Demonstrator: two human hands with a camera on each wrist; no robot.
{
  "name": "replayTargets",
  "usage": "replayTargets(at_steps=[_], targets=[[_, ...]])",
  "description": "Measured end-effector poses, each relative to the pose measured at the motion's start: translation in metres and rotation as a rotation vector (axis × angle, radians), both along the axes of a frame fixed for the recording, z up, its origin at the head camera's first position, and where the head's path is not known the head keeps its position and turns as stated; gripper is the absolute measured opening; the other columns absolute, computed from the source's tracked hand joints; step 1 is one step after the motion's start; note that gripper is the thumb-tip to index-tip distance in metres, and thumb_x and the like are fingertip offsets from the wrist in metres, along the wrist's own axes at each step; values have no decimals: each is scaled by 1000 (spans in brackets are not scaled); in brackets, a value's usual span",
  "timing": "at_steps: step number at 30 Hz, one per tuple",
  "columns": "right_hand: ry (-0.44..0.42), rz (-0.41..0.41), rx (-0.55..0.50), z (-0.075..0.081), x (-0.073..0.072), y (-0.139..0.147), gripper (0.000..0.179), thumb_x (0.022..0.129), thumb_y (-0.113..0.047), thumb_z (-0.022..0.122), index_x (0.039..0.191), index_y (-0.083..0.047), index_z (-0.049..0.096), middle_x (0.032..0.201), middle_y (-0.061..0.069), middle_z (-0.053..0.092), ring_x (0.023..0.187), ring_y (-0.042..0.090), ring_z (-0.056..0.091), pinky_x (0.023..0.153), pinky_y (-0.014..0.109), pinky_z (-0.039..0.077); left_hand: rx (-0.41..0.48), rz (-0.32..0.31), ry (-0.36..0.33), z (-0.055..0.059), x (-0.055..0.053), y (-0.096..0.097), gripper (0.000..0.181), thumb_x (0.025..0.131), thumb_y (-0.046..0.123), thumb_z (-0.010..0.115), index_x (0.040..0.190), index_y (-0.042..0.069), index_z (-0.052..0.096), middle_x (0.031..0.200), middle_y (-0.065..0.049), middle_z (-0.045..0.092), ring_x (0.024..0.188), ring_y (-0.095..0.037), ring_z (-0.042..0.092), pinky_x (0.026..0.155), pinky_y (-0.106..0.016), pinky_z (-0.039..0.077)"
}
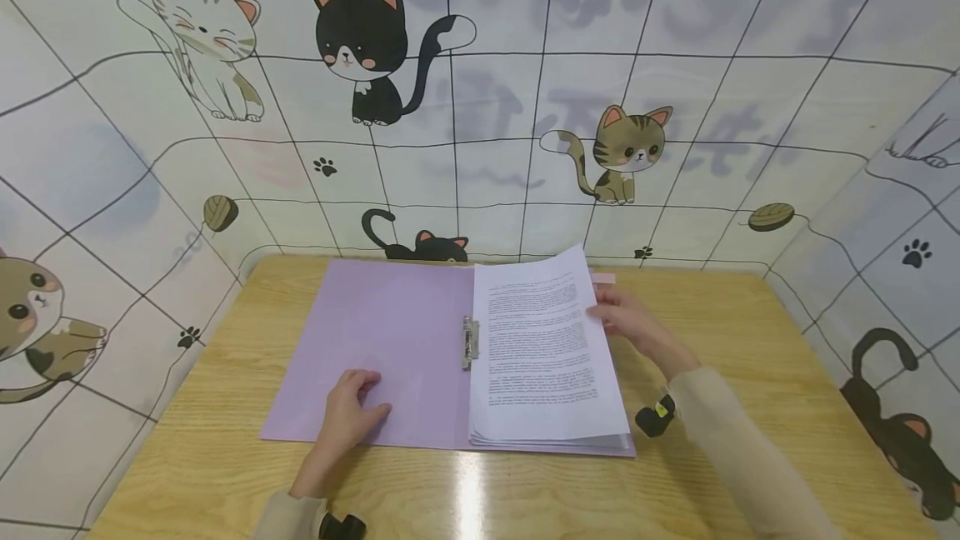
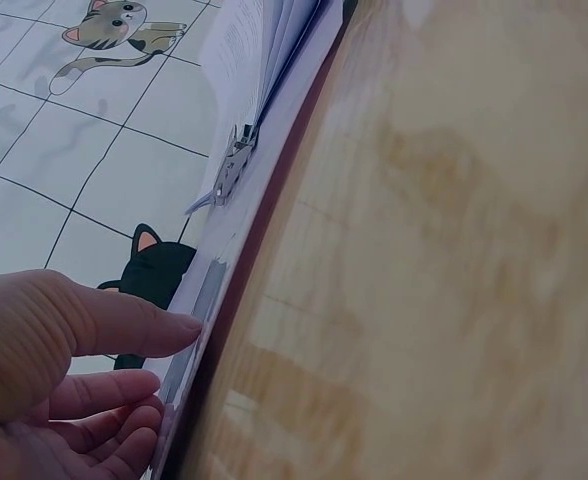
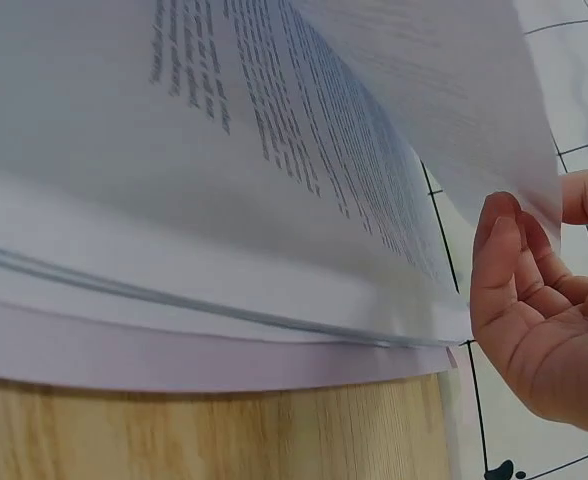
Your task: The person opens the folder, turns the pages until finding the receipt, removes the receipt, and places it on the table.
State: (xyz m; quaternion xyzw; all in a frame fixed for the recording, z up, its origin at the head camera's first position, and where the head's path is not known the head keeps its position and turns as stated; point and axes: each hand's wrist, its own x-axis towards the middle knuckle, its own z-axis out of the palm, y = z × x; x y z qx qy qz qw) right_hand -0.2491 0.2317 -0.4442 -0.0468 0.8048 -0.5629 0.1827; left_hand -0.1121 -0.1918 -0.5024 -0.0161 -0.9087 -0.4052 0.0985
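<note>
A purple folder (image 1: pixel 390 315) lies spread open on the wooden table. Its metal clip (image 1: pixel 470 342) sits along the spine, beside a stack of printed sheets on the right half. My right hand (image 1: pixel 633 325) pinches the right edge of the top sheet (image 1: pixel 536 348) between thumb and fingers. In the right wrist view that sheet (image 3: pixel 454 90) curves up off the pages below. My left hand (image 1: pixel 351 411) rests on the lower part of the folder's left cover, fingers loosely bent, holding nothing. From the left wrist, the thumb (image 2: pixel 144 322) lies close over the cover.
The wooden table (image 1: pixel 720 332) extends around the folder. Behind and at both sides stands a white grid-lined covering (image 1: pixel 495 98) with cartoon cats. A pink tab (image 1: pixel 603 278) sticks out at the folder's upper right. Black wrist devices (image 1: pixel 655 417) are worn on both arms.
</note>
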Motion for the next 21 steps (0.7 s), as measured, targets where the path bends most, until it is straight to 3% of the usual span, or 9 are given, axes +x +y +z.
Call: replayTargets(at_steps=[13,21], targets=[[-26,11,-87,10,17,-13,41,91,-10,51,125,10,43,114,22,58,89,23,62,76,36,51,-3,0,1,0,0,1,39,64,-5,77,99,-9,62,100,-18,57,91,-31,57,81,-43,49],[-38,11,-75,23,23,-23,44,94,-16,49,132,6,42,118,23,57,92,24,62,77,35,51,5,1,-20,2,1,1,39,65,-5,77,100,-10,61,101,-19,56,93,-31,56,83,-44,49]])
